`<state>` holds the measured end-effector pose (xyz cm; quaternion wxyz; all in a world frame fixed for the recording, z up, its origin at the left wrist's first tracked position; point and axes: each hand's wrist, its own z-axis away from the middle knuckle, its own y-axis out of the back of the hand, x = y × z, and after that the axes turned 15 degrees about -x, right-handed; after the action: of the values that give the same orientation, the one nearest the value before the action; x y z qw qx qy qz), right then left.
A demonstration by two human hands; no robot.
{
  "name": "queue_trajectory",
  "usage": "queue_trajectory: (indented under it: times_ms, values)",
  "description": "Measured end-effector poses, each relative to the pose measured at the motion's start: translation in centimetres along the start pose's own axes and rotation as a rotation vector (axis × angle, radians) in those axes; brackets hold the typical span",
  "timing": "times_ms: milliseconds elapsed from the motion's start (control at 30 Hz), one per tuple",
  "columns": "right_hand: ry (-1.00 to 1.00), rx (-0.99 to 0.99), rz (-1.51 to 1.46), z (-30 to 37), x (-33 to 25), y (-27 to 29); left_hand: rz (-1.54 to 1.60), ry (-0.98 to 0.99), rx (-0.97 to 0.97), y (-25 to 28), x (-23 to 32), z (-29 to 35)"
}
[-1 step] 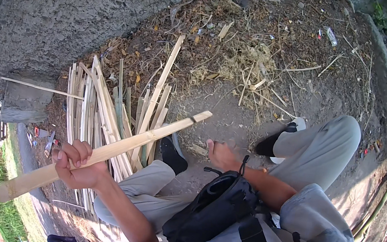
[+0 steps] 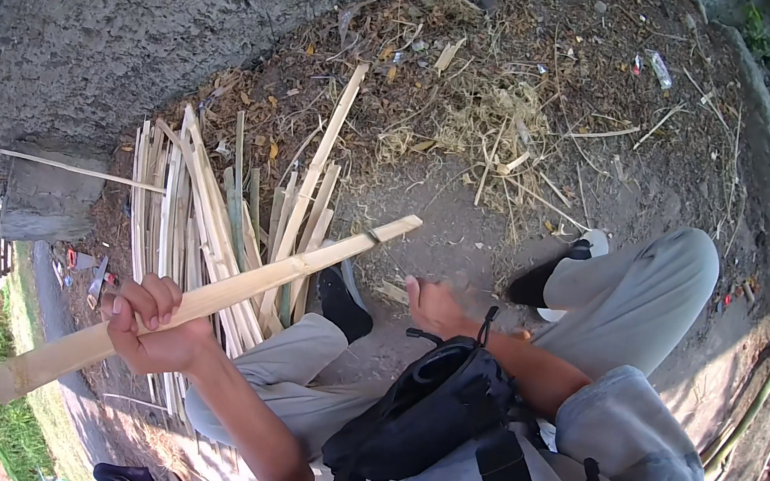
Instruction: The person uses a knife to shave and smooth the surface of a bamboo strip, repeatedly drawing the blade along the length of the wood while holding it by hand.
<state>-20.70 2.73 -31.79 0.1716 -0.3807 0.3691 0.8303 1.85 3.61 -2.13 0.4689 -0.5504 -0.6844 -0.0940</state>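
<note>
My left hand is closed around a long, pale bamboo strip. The strip slants up to the right, its far end in front of my right hand. A narrow dark mark or thin dark edge crosses the strip near that end; I cannot tell which it is. My right hand is closed just below the tip, its fingers partly blurred, and whatever it may hold is not clear. Behind the strip lies a pile of similar strips, several reaching toward the wall.
A rough grey wall rises at the far left. Dry shavings and leaf litter cover the ground ahead. A tool like a hand saw lies at the left. A black bag hangs at my front; my legs are bent on both sides.
The dark mark or edge sits slightly farther from the strip's tip, toward my left hand. The strip and both hands have barely shifted.
</note>
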Motion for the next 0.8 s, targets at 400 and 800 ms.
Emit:
queue_trajectory:
  times_ms: [400,800]
  values:
    - [-0.014,-0.100,-0.039,-1.6,-1.6,1.7,-0.138,-0.007,0.389,2.2,-0.7,-0.9]
    - [-0.197,-0.123,-0.135,-3.2,-1.1,5.2,-0.133,-0.073,-0.064,-0.7,-2.3,-2.4]
